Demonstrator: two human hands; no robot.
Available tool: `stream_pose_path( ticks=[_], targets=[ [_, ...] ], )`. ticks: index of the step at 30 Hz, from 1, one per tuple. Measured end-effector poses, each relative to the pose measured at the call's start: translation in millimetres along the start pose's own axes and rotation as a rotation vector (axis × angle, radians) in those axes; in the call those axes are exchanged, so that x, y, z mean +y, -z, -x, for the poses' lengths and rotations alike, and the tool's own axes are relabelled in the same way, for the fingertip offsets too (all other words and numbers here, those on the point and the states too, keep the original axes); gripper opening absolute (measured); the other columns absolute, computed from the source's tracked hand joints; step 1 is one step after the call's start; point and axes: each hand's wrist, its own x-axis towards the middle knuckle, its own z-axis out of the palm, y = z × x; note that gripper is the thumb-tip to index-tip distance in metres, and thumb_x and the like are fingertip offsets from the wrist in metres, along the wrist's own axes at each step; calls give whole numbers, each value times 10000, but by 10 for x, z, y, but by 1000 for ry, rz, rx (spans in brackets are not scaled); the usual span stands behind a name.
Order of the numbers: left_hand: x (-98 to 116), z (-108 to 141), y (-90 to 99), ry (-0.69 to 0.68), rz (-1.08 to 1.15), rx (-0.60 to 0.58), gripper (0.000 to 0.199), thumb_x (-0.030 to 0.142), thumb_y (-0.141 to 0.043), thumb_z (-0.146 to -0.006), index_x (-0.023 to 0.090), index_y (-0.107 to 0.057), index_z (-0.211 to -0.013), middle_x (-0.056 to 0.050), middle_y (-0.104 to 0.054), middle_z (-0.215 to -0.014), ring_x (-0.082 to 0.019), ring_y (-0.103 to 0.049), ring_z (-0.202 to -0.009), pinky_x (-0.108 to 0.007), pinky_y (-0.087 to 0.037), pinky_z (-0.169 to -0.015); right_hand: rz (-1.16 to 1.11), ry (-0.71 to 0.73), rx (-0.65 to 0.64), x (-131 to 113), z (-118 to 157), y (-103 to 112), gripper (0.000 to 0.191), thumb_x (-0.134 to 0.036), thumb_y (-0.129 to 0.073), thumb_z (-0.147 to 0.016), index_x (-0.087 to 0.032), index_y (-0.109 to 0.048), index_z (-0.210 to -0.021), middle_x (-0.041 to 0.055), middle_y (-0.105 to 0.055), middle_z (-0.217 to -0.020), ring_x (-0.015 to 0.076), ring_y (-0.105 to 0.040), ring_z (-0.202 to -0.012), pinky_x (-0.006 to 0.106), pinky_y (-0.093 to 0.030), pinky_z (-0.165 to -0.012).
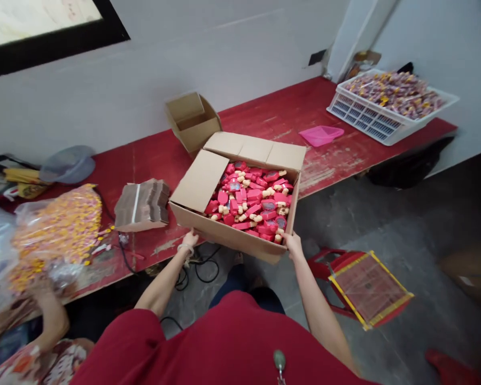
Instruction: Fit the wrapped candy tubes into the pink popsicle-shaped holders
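Note:
Between my hands is an open cardboard box (232,238), tilted slightly and partly over the front edge of the red table (264,117). It is full of small red plastic pieces with cream-coloured ends (252,198). My left hand (189,240) grips the box's near left bottom edge, fingers partly hidden beneath it. At the near right corner, my right hand (293,245) is closed on the box's side. Two of its flaps, at the left and the far side, show folded outward or across.
On the table are a smaller open carton (196,128), strapped flat cardboard (140,206), a pink scoop-like tray (321,136) and a white crate (385,125) of wrapped pieces. At left, another person's hand (40,289) is beside a bag of yellow pieces (64,224). A red stool (369,289) stands right.

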Motion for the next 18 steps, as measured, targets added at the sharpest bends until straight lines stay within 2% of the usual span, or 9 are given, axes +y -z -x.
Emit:
stream_pose_path(
  ticks=[2, 5, 7, 9, 11, 13, 15, 17, 18],
  targets=[
    [-4, 40, 170, 60, 7, 184, 613, 271, -375, -966, 44, -351, -1535, -240, -568, -1419, -284, -529, -1361, -399, -408, -1133, -26, -59, -43, 45, -34, -44, 584, -280, -550, -731, -92, -661, -1272, 132, -763, -1049, 254, -737, -914, 281, -565, -736],
    [302, 10, 342, -24, 13, 435, 662, 412, -396, -983, 95, -315, -1559, -223, -348, -1601, -316, -261, -1529, -495, -238, -1235, -26, -101, -96, 101, -107, 44, 600, -243, -548, -655, -99, -684, -1221, 131, -766, -994, 265, -736, -883, 286, -562, -712],
    [622, -91, 395, -154, -54, 391, 812, 486, -599, -882, 165, -317, -1572, -208, -258, -1650, -398, -144, -1552, -617, -176, -1222, -20, -110, -117, 133, -125, 103, 602, -265, -551, -635, -97, -689, -1196, 136, -764, -968, 280, -738, -873, 302, -566, -706],
    [895, -221, 449, -270, -196, 252, 934, 411, -725, -790, 223, -290, -1595, -201, -148, -1688, -466, -36, -1551, -729, -87, -1178, -10, -112, -127, 164, -107, 140, 596, -299, -555, -619, -111, -694, -1167, 138, -763, -964, 298, -740, -886, 321, -573, -717],
    [1033, -316, 563, -362, -326, 174, 959, 297, -733, -768, 252, -274, -1609, -186, -79, -1704, -478, 10, -1550, -772, -35, -1150, -8, -109, -124, 208, -66, 164, 579, -338, -556, -598, -135, -701, -1120, 138, -761, -961, 316, -739, -909, 342, -581, -742],
    [1018, -327, 775, -418, -384, 151, 955, 257, -712, -767, 258, -268, -1613, -170, -44, -1711, -468, 3, -1554, -780, -61, -1145, -24, -101, -131, 275, -20, 187, 548, -378, -546, -570, -162, -707, -1047, 132, -758, -942, 330, -737, -917, 357, -588, -757],
    [888, -259, 1098, -473, -394, 154, 918, 269, -696, -778, 272, -291, -1602, -147, -38, -1715, -446, -51, -1559, -775, -112, -1145, -49, -92, -157, 357, 26, 216, 491, -416, -531, -547, -198, -707, -950, 113, -752, -885, 340, -738, -887, 374, -596, -747],
    [689, -179, 1503, -529, -396, 263, 787, 248, -627, -824, 310, -366, -1564, -92, -86, -1719, -381, -123, -1565, -728, -99, -1183, -65, -87, -192, 434, 72, 251, 418, -446, -525, -536, -234, -692, -856, 94, -741, -829, 349, -737, -862, 395, -603, -744],
    [577, -165, 1715, -521, -392, 371, 702, 212, -565, -851, 324, -422, -1529, -58, -131, -1716, -340, -144, -1568, -690, -66, -1209, -68, -94, -204, 465, 96, 272, 386, -457, -526, -532, -248, -680, -818, 88, -737, -809, 354, -735, -858, 408, -605, -752]
  ],
)
